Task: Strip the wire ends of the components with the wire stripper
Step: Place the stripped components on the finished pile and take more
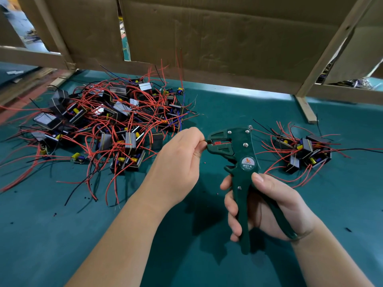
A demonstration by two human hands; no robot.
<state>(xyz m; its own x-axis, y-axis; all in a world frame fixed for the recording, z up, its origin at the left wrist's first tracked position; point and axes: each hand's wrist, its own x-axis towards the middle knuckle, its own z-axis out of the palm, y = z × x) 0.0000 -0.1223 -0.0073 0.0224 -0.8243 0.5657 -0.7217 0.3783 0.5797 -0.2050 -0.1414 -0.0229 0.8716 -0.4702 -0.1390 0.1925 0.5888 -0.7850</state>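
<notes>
My right hand (265, 206) grips the handles of a dark green wire stripper (238, 160), held upright with its jaws pointing left. My left hand (182, 160) pinches a wire end at the jaw mouth; the wire itself is almost fully hidden by my fingers. A large pile of black components with red, black and blue wires (107, 125) lies on the left of the green mat. A smaller group of similar components (304, 152) sits to the right of the stripper.
The green mat (228, 108) covers the table. Cardboard panels on a wooden frame (217, 38) wall off the back, with a wooden leg (306, 108) at the right. Small bits of stripped insulation dot the mat near my hands.
</notes>
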